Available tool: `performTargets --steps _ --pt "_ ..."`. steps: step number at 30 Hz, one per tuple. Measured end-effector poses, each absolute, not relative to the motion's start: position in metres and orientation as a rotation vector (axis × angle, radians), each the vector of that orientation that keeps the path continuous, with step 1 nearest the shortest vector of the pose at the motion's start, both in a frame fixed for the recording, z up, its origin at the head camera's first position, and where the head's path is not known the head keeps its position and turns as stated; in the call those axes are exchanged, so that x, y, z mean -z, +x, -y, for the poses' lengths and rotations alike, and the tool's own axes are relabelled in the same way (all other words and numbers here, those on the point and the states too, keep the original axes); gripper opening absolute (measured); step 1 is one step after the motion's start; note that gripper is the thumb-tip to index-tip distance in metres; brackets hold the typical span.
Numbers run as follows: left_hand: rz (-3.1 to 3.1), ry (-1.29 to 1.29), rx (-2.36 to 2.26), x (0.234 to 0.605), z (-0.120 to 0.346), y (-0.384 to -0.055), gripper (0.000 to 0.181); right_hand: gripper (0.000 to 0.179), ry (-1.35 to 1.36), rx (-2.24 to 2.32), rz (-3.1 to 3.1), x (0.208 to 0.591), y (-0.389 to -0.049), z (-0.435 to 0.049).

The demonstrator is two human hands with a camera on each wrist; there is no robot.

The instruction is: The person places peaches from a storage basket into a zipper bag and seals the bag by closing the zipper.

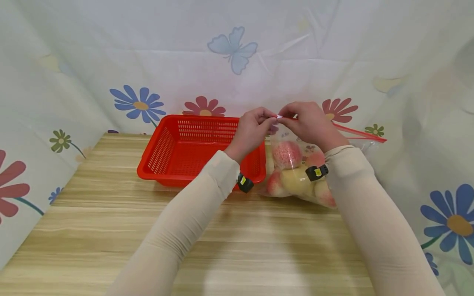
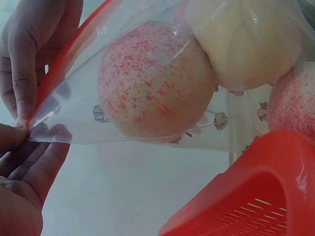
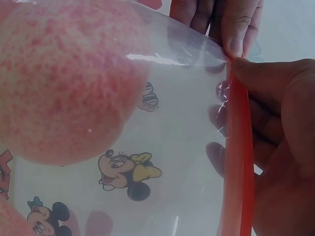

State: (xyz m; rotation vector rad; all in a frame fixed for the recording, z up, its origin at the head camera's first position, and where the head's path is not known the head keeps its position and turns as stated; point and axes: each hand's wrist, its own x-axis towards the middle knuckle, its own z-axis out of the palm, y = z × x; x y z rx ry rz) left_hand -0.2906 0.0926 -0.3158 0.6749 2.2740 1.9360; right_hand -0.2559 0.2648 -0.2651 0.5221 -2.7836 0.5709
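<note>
A clear zip bag (image 1: 296, 135) with a red seal strip (image 3: 238, 162) and printed cartoon figures holds several peaches (image 1: 286, 154). My left hand (image 1: 252, 129) pinches the bag's top left corner between thumb and fingers. Right beside it, my right hand (image 1: 309, 123) pinches the red strip at that same corner, thumb on the near side and fingers behind the film. In the left wrist view, a speckled pink peach (image 2: 152, 83) shows through the film near the pinched corner. The strip's far end (image 1: 377, 139) sticks out to the right past my right wrist.
A red plastic basket (image 1: 148, 174) with slotted walls stands left of the bag, its right end close to the peaches. Wood-grain tabletop (image 1: 237, 246) lies in front. A flower-printed white curtain (image 1: 177, 61) hangs behind and at both sides.
</note>
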Motion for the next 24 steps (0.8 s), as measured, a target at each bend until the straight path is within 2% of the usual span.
performTargets --steps 8,24 --pt "-2.251 0.692 -1.953 0.317 -0.091 -0.291 0.013 0.014 0.518 -0.577 2.809 0.265 -0.253 -0.267" --pt "-2.241 0.646 -1.965 0.318 -0.086 -0.289 0.014 0.018 0.448 -0.554 2.89 0.263 -0.247 -0.276"
